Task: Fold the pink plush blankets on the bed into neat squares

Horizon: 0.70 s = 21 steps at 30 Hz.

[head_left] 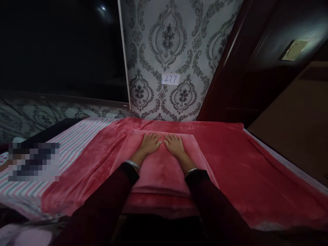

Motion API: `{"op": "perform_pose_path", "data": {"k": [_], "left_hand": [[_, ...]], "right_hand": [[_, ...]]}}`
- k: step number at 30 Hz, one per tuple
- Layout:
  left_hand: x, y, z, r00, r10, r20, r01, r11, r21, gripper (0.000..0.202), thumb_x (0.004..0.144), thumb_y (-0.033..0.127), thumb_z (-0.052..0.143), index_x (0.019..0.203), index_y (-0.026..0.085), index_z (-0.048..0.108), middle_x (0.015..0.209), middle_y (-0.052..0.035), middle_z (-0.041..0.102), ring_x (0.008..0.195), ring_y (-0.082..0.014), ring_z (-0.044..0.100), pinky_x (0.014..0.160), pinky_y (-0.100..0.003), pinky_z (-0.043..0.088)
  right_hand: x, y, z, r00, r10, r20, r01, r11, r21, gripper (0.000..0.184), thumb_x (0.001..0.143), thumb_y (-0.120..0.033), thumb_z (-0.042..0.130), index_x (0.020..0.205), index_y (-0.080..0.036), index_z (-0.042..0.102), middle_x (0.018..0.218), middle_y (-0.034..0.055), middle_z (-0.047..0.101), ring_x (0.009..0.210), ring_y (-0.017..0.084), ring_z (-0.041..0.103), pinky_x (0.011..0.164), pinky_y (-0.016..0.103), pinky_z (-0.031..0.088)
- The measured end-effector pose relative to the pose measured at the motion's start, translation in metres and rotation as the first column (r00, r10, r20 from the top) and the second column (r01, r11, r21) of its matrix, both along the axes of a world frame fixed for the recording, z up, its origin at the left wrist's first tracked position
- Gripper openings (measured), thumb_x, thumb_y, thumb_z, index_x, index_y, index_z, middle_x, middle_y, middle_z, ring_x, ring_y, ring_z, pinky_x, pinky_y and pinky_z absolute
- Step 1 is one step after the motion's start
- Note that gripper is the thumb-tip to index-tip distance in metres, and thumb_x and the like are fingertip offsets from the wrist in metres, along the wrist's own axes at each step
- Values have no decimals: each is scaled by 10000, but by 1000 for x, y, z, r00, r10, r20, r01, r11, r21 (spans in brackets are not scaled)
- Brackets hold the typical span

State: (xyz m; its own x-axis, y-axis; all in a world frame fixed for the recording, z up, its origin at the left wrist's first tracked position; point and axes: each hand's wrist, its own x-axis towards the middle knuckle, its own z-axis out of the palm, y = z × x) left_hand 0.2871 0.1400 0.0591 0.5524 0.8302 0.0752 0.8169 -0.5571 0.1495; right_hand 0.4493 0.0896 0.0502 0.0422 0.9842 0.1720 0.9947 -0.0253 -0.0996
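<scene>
A pink, plush folded blanket [161, 167] lies in front of me in a roughly square stack. My left hand [150, 143] rests flat on its far half, fingers stretched out and pointing away from me. Beside it, my right hand [175, 145] also lies palm down on the blanket, fingers extended, with a small gap between the two thumbs. Neither hand grips anything. Under the folded stack spreads a larger red plush cloth [243, 171], which reaches far to the right and drapes toward the near edge.
A striped sheet [74, 136] shows at the left beneath the red cloth. A large dark television screen [61, 51] hangs at the upper left. Behind is patterned wallpaper [167, 37] with a paper label [170, 79] reading 277. A brown panel [294, 126] stands at the right.
</scene>
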Motion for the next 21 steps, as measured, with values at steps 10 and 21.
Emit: {"op": "perform_pose_path", "data": {"k": [10, 21], "left_hand": [[-18, 15, -1, 975, 220, -9, -220, 975, -6, 638, 1030, 494, 304, 1563, 173, 448, 1659, -153, 383, 1542, -345, 317, 1259, -602, 193], [-62, 21, 8, 886, 462, 43, -454, 883, -121, 663, 996, 557, 266, 1568, 272, 440, 1696, -83, 329, 1545, -407, 268, 1112, -683, 414]], "right_hand": [[27, 0, -6, 986, -157, -55, 159, 986, 42, 504, 1063, -358, 284, 1426, -226, 607, 1492, 120, 592, 1372, 298, 488, 1141, 549, 327], [64, -12, -10, 934, -324, -151, 326, 945, -14, 566, 1057, -392, 223, 1503, -222, 527, 1556, 149, 509, 1425, 330, 430, 1094, 625, 410]]}}
